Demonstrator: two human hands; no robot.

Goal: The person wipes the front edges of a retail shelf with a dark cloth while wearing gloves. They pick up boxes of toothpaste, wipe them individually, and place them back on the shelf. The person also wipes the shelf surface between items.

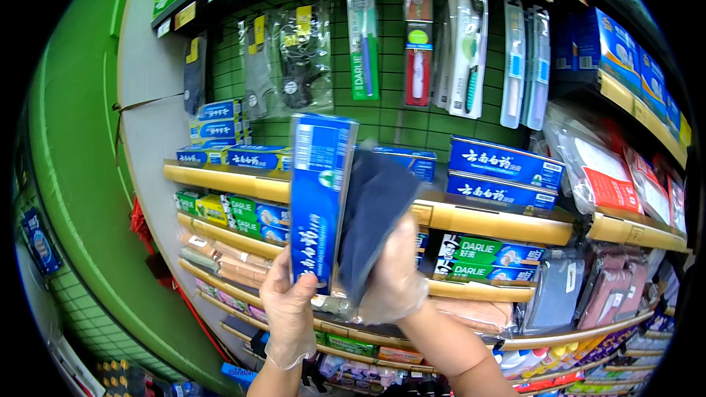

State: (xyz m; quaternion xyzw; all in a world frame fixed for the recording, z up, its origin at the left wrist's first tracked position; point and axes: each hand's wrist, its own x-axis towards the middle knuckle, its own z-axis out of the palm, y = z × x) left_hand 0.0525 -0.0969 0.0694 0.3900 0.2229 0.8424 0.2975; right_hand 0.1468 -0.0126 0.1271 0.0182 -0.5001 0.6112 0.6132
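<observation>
My left hand [289, 298], in a clear thin glove, grips the lower end of a blue toothpaste box [317, 193] and holds it upright before the shelves. Beside it on the right, my gloved right hand [394, 275] is closed around a folded dark navy cloth [372, 209]. The cloth is slightly blurred and lies very close to the box's edge; whether they touch I cannot tell. Behind them more blue toothpaste boxes [504, 160] are stacked on the shelf at the right. Other boxes [259, 157] lie on that shelf to the left.
Packaged toothbrushes [469, 49] hang on a green wall grid above. A gold-edged shelf [496, 220] runs across at hand height. Below are green DARLIE toothpaste boxes [491, 251] and bagged textiles [554, 292]. A pale side panel [154, 71] bounds the shelving at left.
</observation>
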